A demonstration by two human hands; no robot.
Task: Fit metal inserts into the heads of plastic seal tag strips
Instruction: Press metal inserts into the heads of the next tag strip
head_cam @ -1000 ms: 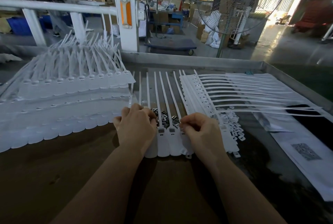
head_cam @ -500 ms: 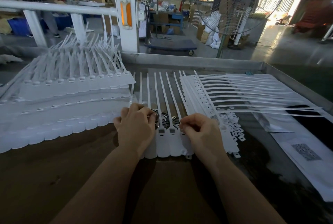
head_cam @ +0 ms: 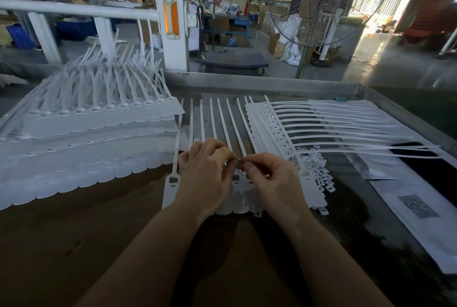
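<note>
A joined row of white seal tag strips [head_cam: 223, 118] lies in front of me, tails pointing away, heads near my hands. My left hand [head_cam: 206, 173] and my right hand [head_cam: 270, 178] hover over the heads with curled fingers, their fingertips meeting. Small metal inserts [head_cam: 225, 163] glint between my left fingers, and my right thumb and forefinger pinch one at the meeting point. One strip head [head_cam: 173, 180] with a dark slot lies just left of my left hand. My hands hide most of the other heads.
A tall stack of white tag strips [head_cam: 94, 138] fills the left of the brown table [head_cam: 74, 245]. More strips [head_cam: 321, 128] fan out to the right above a heap of small white caps [head_cam: 319, 175]. Printed paper sheets [head_cam: 418, 210] lie at the right edge.
Both hands have drawn together so their fingertips meet above the heads. The pile of inserts seen earlier between them is now covered.
</note>
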